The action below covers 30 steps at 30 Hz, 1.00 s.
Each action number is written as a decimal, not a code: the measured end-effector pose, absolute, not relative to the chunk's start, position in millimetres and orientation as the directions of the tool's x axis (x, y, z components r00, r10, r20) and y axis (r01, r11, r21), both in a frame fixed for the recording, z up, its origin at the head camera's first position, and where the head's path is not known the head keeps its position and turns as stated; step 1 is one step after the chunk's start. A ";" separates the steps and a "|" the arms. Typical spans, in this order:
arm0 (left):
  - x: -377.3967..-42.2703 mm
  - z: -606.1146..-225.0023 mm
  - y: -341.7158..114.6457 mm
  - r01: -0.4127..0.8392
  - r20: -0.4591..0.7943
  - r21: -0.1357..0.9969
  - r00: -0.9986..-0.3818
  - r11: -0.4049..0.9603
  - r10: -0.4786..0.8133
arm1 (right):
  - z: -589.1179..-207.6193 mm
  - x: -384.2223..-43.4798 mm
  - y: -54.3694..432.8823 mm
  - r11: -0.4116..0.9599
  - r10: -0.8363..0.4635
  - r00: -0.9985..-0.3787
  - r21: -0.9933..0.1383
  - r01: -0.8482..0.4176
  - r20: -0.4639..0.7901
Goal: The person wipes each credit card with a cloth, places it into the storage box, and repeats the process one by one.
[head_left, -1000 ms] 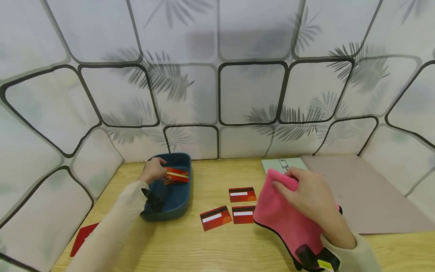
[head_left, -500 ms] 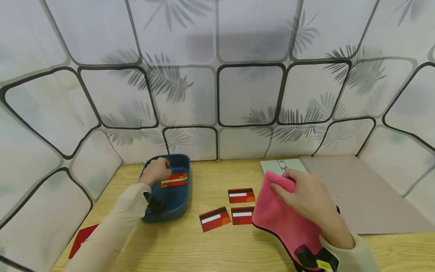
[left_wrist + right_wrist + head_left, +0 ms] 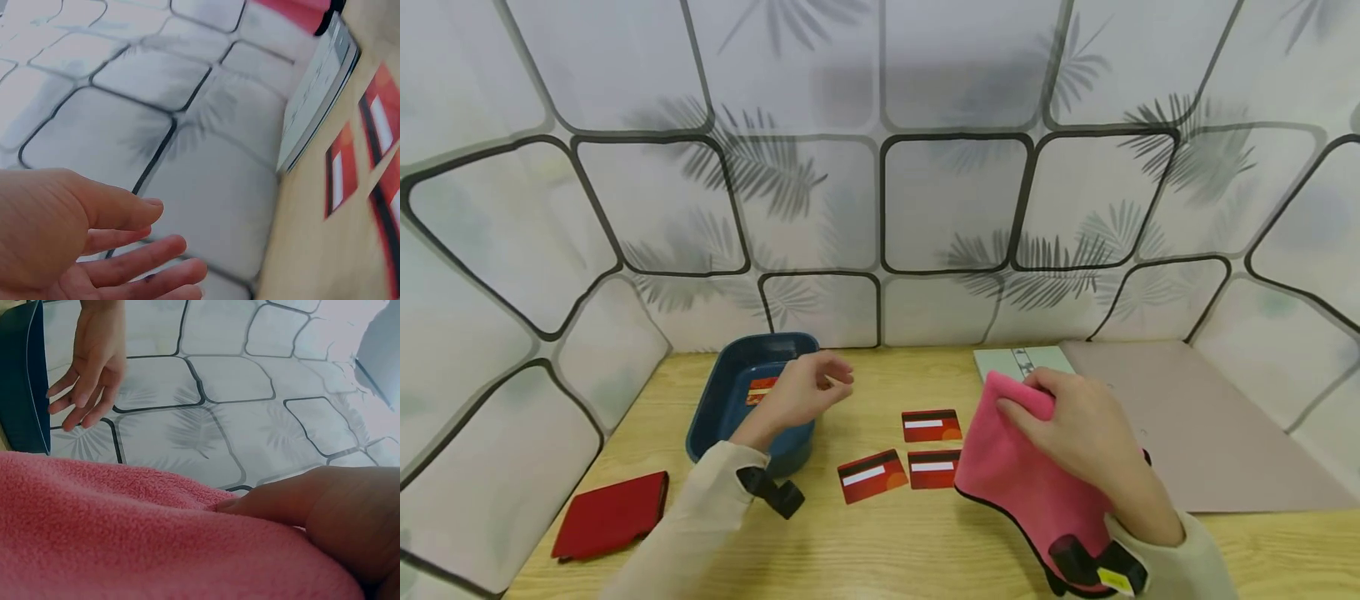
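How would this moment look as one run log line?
left hand: empty, near blue tray; right hand: grips pink cloth; three red cards: on table

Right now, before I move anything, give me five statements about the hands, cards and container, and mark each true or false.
1. The right hand grips a pink cloth. True.
2. The left hand pinches a card. False: it holds nothing.
3. Three red cards lie on the table. True.
4. The flat red item lies inside the blue container. False: it lies on the table, outside the container.
5. A red-and-gold card lies in the blue container. True.
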<state>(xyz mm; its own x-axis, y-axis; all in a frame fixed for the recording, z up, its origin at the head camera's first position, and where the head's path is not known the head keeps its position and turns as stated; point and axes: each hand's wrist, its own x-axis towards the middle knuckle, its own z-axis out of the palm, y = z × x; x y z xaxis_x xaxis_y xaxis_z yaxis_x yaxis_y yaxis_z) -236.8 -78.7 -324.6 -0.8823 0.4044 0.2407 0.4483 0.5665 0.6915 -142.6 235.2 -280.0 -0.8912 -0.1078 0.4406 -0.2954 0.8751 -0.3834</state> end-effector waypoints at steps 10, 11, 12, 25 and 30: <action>-231.0 -382.6 -29.4 0.416 0.231 0.811 -0.874 0.411 0.427 | -281.7 -143.6 234.5 0.877 -0.133 -0.865 -0.350 -0.330 0.484; -231.4 -388.8 -26.8 0.411 0.237 0.812 -0.882 0.415 0.407 | -282.2 -144.0 233.5 0.876 -0.140 -0.860 -0.344 -0.339 0.491; -232.1 -394.5 -24.4 0.407 0.245 0.810 -0.889 0.423 0.388 | -282.6 -144.3 232.7 0.873 -0.145 -0.856 -0.343 -0.346 0.495; -249.7 -426.7 -7.2 0.342 0.166 0.806 -0.914 0.484 0.370 | -282.7 -142.7 232.0 0.875 -0.142 -0.879 -0.358 -0.326 0.455; -257.2 -426.2 -4.2 0.342 0.142 0.780 -0.913 0.525 0.383 | -281.8 -142.5 232.6 0.876 -0.143 -0.888 -0.362 -0.320 0.438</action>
<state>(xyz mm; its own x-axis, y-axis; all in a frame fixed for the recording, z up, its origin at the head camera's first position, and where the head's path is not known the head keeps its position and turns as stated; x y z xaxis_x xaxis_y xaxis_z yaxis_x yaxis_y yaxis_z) -257.2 -4.2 -426.2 -0.9127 0.3833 0.1418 0.3415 0.5248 0.7797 -142.5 232.6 -281.8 -0.8877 -0.1432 0.4376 -0.3197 0.8757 -0.3619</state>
